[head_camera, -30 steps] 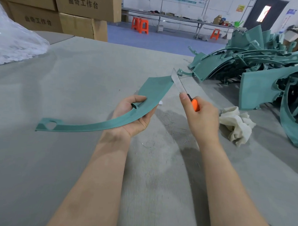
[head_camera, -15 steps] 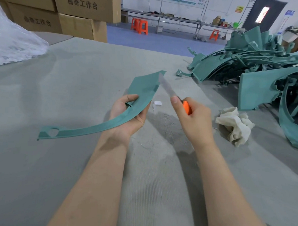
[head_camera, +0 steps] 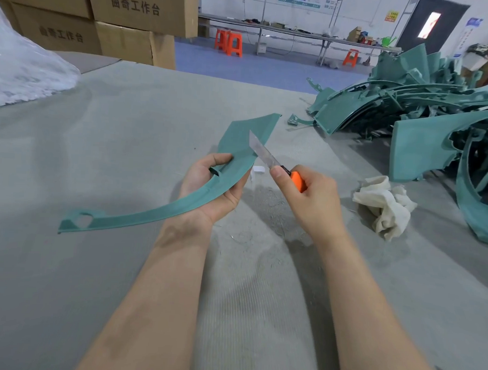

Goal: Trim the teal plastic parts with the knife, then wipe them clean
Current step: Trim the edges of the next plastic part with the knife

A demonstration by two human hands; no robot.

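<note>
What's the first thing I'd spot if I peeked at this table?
First, the long curved teal part in the middle, held above the grey table by the left hand, while the right hand holds a knife with its blade at the part's wide end. Next, the big heap of teal parts at the far right, with a crumpled white cloth in front of it.

**Bright, soft light, with fisheye bend at the edges**

The lighting's bright and even, seemingly from overhead. Shadows on the table (head_camera: 127, 140) are faint and fuzzy, and the darkest patch sits just under the right hand (head_camera: 312, 204) and beside the rag (head_camera: 384, 207). The door window (head_camera: 428, 25) is blown out white. The knife (head_camera: 262, 152) blade catches glare and looks a bit smeared. The wide lens tilts the boxes (head_camera: 133, 12) and bows the far wall.
</note>
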